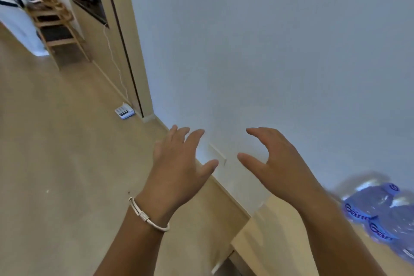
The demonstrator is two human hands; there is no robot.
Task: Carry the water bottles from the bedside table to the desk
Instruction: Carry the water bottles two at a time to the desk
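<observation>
Several clear water bottles [380, 215] with blue labels and blue caps stand blurred at the lower right on a light wooden surface [275, 244]. My left hand [179, 163], with a white bracelet on its wrist, is raised in the middle of the view, fingers spread and holding nothing. My right hand [277, 159] hovers beside it, fingers relaxed and slightly bent, empty, to the left of the bottles and not touching them.
A white wall [268, 51] fills the upper right. A beige floor [56, 152] spreads to the left. A small white device [124, 112] with a cable lies on the floor by a door frame. At the far upper left stand a wooden rack [56, 22] and bedding.
</observation>
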